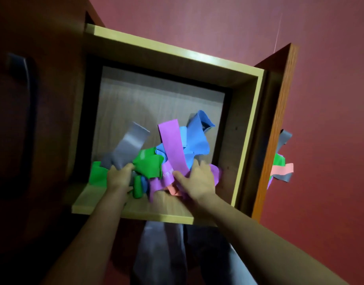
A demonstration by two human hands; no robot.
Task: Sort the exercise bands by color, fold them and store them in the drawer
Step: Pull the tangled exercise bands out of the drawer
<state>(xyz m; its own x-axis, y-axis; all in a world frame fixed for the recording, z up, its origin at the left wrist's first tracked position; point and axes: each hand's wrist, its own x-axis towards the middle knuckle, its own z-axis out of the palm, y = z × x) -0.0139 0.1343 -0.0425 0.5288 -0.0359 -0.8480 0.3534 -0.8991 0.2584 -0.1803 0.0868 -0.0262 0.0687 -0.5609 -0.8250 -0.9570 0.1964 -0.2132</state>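
An open wooden drawer (249, 128) holds a tangled heap of exercise bands at its near side. A grey band (127, 147) sticks up at the left, green bands (149, 163) lie in the middle, blue bands (195, 140) bunch at the right, a purple band (173, 145) lies across them, and a salmon band (174, 190) shows underneath. My left hand (119, 177) is closed on the grey and green bands. My right hand (195, 179) presses into the purple band with fingers curled around it.
More bands (283, 165), grey, green and salmon, hang outside the drawer's right wall beside the orange-brown cabinet panel (279, 120). A dark cabinet front with a handle (27, 99) is at the left. Red floor surrounds it. Grey trouser legs (162, 254) are below the drawer.
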